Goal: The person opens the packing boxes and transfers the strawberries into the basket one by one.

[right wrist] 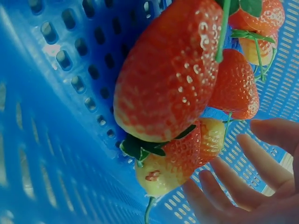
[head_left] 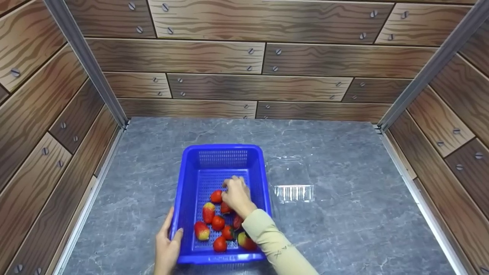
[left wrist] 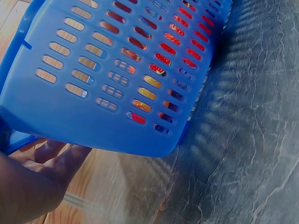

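Observation:
A blue plastic basket with perforated walls stands on the grey marbled surface. Several artificial-looking strawberries, red or red and yellow, lie in its near half. At the basket's left side, my left hand grips the rim, thumb on the inner side. My right hand reaches down inside the basket over the strawberries. In the right wrist view its fingers are spread and slightly bent beside strawberries with green leaves and stems, holding none. One large red strawberry fills the middle of that view.
Just right of the basket lies a clear plastic box with a ribbed part. Wood-patterned walls enclose the surface at the back and both sides, with grey metal posts at the corners.

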`<state>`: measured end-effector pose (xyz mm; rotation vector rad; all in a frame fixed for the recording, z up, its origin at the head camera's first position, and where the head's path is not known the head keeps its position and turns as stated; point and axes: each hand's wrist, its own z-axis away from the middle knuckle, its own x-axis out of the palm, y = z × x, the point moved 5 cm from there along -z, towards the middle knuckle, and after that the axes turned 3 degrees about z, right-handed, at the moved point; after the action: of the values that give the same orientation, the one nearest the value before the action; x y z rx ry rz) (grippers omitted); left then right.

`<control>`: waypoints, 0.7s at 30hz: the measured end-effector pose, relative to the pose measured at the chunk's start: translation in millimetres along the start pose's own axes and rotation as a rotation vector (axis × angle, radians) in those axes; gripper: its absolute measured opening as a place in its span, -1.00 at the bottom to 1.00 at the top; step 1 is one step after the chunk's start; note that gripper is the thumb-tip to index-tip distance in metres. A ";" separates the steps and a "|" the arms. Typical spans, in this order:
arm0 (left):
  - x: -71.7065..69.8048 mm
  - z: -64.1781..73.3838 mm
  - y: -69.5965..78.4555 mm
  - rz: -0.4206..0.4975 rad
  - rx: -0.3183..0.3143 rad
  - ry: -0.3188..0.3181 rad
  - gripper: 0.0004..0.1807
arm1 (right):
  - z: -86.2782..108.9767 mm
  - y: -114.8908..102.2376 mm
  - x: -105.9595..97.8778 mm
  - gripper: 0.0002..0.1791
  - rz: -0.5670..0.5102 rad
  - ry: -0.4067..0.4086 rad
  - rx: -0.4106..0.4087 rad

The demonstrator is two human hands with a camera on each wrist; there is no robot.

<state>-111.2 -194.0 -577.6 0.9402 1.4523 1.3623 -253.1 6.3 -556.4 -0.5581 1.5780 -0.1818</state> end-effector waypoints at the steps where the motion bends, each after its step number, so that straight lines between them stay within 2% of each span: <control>1: -0.4 0.3 -0.2 -0.002 0.001 0.001 -0.25 | 0.1 -0.6 -0.6 -0.77 0.002 0.005 -0.004; 13: -1.9 2.0 -1.3 -0.005 -0.009 0.011 -0.25 | 3.1 -2.5 -20.4 -0.82 -0.106 0.050 0.008; 17: -2.1 3.1 -1.3 0.014 -0.029 0.019 -0.26 | 6.9 -4.3 -32.8 -0.82 -0.178 0.070 -0.005; 21: -0.4 2.5 2.0 -0.026 -0.018 0.011 -0.26 | 11.0 -5.7 -52.9 -0.82 -0.252 0.112 -0.025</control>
<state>-108.8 -193.4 -575.5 0.9008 1.4532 1.3611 -241.5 27.7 -507.8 -0.7778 1.6167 -0.3894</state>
